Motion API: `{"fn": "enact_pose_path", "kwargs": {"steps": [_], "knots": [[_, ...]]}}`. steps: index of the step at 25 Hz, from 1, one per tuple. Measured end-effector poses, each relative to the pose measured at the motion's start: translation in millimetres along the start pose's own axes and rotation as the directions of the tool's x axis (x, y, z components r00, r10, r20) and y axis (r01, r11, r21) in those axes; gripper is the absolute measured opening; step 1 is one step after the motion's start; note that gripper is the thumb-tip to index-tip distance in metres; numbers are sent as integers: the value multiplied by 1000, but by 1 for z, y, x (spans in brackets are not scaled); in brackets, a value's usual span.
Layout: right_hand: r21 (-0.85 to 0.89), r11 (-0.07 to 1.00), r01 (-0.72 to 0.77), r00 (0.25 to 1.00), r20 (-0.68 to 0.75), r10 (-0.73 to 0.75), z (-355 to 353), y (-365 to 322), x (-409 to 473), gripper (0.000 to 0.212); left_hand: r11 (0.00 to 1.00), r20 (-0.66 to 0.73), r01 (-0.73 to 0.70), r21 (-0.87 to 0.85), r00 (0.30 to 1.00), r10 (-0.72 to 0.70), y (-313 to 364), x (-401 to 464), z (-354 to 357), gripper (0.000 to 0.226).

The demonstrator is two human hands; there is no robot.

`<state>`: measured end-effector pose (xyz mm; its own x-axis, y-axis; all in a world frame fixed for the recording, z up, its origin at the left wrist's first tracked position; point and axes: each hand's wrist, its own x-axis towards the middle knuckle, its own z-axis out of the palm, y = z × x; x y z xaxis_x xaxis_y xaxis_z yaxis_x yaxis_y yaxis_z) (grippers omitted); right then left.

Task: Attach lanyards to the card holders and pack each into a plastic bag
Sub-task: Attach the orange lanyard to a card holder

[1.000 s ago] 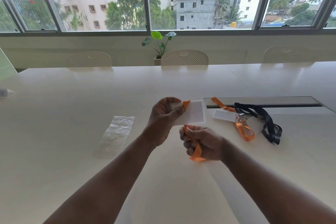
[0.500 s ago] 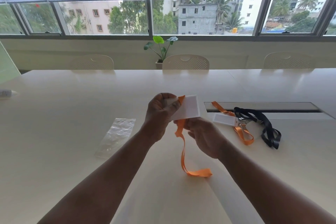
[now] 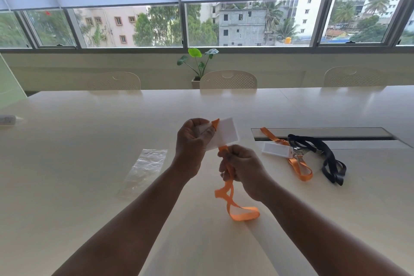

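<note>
My left hand point(image 3: 192, 143) holds a white card holder point(image 3: 225, 133) by its left end, above the table's middle. An orange lanyard point(image 3: 233, 204) hangs from the holder, passes through my right hand point(image 3: 240, 169), which is closed around the strap just below the holder, and ends in a loop on the table. A clear plastic bag point(image 3: 144, 170) lies flat to the left of my left forearm. To the right lie a second white card holder point(image 3: 276, 149) clipped to another orange lanyard point(image 3: 299, 167), and a black lanyard point(image 3: 326, 157).
The work sits on a long pale table point(image 3: 89, 141) with a recessed cable slot point(image 3: 322, 133) behind the spare lanyards. A small tube-like object point(image 3: 9, 120) lies at the far left edge. Chairs point(image 3: 228, 79) and a potted plant point(image 3: 199, 64) stand beyond the far edge.
My right hand slid down and closed around the orange strap below the holder. The hanging strap has bunched into twisted loops on the table. The left hand keeps the holder in place.
</note>
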<state>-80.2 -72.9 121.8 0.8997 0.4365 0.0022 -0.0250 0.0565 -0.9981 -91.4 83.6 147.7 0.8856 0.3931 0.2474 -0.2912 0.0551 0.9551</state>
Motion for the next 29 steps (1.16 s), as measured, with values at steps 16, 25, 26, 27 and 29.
{"fn": "enact_pose_path", "kwargs": {"steps": [16, 25, 26, 27, 29], "knots": [[-32, 999, 2, 999, -49, -4, 14, -27, -18, 11, 802, 30, -385, 456, 908, 419, -14, -7, -7, 18], [413, 911, 23, 995, 76, -60, -21, -72, -17, 24, 769, 344, -427, 475, 895, 285, -14, -19, -10, 15], [438, 899, 27, 996, 66, -62, -26, -76, -15, 25, 785, 375, -409, 465, 895, 243, -13, -22, -9, 14], [457, 889, 26, 997, 55, -58, -30, -78, -12, 27, 802, 404, -389, 454, 892, 204, -12, -24, -8, 14], [495, 869, -12, 998, 58, -19, -39, -80, -6, 34, 840, 465, -337, 426, 878, 116, -7, -28, -5, 15]]}}
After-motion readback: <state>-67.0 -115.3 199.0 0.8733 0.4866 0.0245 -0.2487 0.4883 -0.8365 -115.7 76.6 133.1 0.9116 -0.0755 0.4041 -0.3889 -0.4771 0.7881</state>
